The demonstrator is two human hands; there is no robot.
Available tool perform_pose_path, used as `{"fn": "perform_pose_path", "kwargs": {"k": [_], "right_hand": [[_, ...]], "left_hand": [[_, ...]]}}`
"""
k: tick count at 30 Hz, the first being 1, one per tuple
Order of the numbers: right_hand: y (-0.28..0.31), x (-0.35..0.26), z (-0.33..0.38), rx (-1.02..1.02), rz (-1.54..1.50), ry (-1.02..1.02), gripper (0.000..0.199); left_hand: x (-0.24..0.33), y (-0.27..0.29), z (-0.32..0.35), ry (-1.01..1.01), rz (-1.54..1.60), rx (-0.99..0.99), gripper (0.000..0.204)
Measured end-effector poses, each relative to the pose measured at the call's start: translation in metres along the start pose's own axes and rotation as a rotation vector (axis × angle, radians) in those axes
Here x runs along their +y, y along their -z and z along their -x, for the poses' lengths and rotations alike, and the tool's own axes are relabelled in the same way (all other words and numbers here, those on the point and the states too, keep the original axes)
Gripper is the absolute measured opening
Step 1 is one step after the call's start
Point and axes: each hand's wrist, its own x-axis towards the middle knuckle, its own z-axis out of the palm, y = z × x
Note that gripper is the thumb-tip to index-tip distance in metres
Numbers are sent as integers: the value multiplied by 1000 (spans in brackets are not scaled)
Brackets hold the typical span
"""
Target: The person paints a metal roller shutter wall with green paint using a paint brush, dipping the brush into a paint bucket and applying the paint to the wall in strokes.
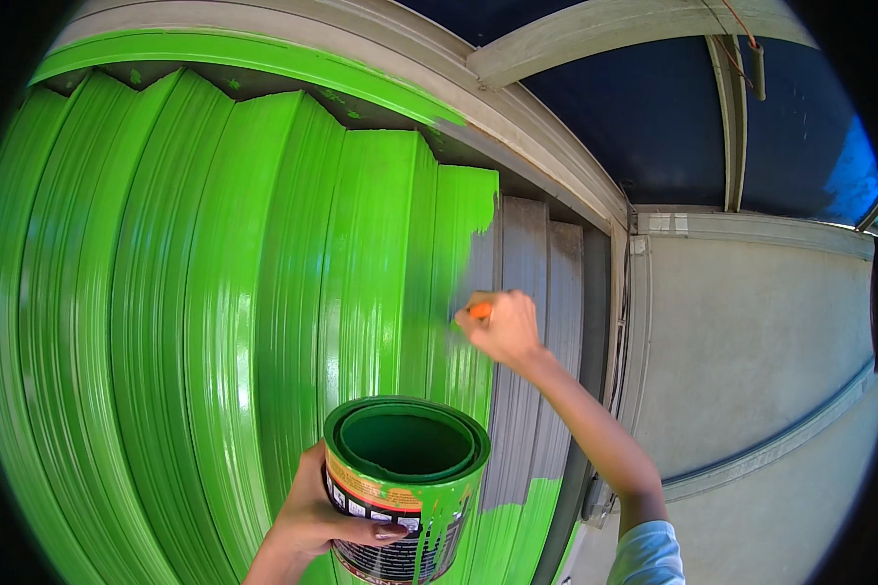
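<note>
My left hand (312,517) grips a paint can (390,561) from its left side and holds it up near the bottom of the view. Green drips run down the can's label, and its inside looks dark green. In my right hand (505,327) is a paintbrush with an orange handle (480,310); my fingers are closed round it. The bristles are mostly hidden and blurred against the folded metal panel (361,263). Most of that panel is wet, glossy green. A grey strip (527,253) remains bare at its right side, around and beyond my right hand, with green again lower down.
A light frame (556,117) runs over the panel's top, its lower lip partly green. To the right stands a pale grey wall (751,322) with a rail (780,448) across it. Dark blue roofing (624,107) and beams are overhead, with a hanging cable end (758,78).
</note>
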Motion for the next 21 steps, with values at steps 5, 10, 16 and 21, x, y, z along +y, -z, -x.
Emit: {"fn": "perform_pose_path", "kwargs": {"k": [5, 10, 16, 21], "right_hand": [[33, 40, -71, 26, -136, -351, 26], [52, 61, -116, 392, -135, -268, 21], [10, 90, -60, 362, -172, -10, 18], [42, 65, -52, 158, -228, -289, 15]], "left_hand": [[1, -8, -10, 59, -19, -7, 82], [-2, -11, -9, 61, -8, 2, 81], [-6, -8, -7, 74, -11, -33, 81], [-10, -5, -8, 73, -17, -55, 81]]}}
